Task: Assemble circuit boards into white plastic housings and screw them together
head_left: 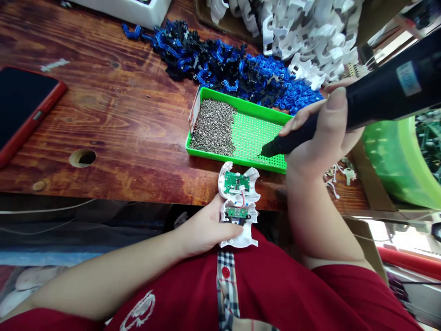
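Note:
My left hand grips a white plastic housing, its thumb pressed over the lower part. Two green circuit boards sit inside the housing, an upper board and a lower board, joined by thin red and white wires. Wrapped around a black electric screwdriver, my right hand holds it slanted down to the left. The screwdriver's thin bit hangs over the near side of a green tray. Small metal screws fill the left part of that tray.
Blue and black plastic parts lie heaped behind the tray, with white plastic shells beyond. A red-cased phone rests at the left, near a round hole in the wooden table. A green tub stands at right.

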`<state>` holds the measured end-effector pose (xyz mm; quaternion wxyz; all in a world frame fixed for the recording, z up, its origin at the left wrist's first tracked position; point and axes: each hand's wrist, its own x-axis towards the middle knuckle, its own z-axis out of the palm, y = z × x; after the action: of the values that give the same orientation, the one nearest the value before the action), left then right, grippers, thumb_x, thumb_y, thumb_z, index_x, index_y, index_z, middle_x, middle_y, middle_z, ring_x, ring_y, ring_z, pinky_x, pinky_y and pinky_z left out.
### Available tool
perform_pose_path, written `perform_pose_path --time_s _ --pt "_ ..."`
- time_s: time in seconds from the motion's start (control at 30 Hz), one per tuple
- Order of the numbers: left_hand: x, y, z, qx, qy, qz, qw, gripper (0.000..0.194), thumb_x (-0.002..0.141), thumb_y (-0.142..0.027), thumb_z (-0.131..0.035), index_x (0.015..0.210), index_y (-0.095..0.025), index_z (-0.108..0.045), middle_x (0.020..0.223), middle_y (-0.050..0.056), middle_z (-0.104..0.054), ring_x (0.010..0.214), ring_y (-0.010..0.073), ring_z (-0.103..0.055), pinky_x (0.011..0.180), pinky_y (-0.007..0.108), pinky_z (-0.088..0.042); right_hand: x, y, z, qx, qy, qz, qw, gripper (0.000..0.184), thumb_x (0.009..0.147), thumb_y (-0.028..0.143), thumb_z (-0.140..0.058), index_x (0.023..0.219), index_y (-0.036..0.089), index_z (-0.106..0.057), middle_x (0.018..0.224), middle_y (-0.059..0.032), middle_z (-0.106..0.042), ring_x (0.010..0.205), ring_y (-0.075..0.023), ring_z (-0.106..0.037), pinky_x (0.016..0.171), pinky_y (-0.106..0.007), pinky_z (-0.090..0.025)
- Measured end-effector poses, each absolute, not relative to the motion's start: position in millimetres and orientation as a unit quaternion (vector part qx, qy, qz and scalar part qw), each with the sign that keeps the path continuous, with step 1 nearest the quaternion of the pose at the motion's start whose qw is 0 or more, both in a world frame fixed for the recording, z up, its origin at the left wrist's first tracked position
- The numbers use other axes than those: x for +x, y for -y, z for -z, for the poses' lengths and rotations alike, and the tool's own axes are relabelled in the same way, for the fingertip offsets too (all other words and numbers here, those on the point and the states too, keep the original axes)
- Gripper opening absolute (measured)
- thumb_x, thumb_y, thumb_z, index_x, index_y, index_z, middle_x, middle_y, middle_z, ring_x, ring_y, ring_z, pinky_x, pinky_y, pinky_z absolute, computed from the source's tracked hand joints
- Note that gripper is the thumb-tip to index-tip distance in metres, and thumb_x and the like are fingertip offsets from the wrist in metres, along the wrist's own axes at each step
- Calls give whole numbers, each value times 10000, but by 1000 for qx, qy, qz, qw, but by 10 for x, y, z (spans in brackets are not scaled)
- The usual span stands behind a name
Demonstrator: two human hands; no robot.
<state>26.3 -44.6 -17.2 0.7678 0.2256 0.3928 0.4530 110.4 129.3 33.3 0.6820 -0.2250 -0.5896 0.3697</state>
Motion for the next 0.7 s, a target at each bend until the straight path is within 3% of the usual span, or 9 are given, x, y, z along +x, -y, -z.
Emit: perform_pose_path --time_s 0.23,0.5,0.7 --pt "276 439 177 209 -383 -457 775 650 693 -103 -654 1285 -194 -401 1195 107 -608 1064 231 -587 878 345 -441 1110 -1308 -303 -270 622 -333 655 97 842 374 -499 907 303 -488 563 32 -393 423 -79 -389 380 -253 -342" --pt "289 429 111 196 -422 -450 762 628 664 -96 -654 1245 -195 -436 1199 92 -603 1007 219 -591 874 354 -417 1098 -1337 -286 -171 593 -392 682 145 794 296 -582 889 210 -513 534 63 -414 390 -68 -444 344 -213 -351" --pt "317 440 103 188 -425 -461 756 616 655 -96 -642 1229 -206 -447 1073 53 -642 946 205 -594 816 327 -419 1245 -1217 -553 -217 554 -371 713 144 788 252 -500 912 180 -481 484 76 -445 369 -89 -450 340 -219 -342"
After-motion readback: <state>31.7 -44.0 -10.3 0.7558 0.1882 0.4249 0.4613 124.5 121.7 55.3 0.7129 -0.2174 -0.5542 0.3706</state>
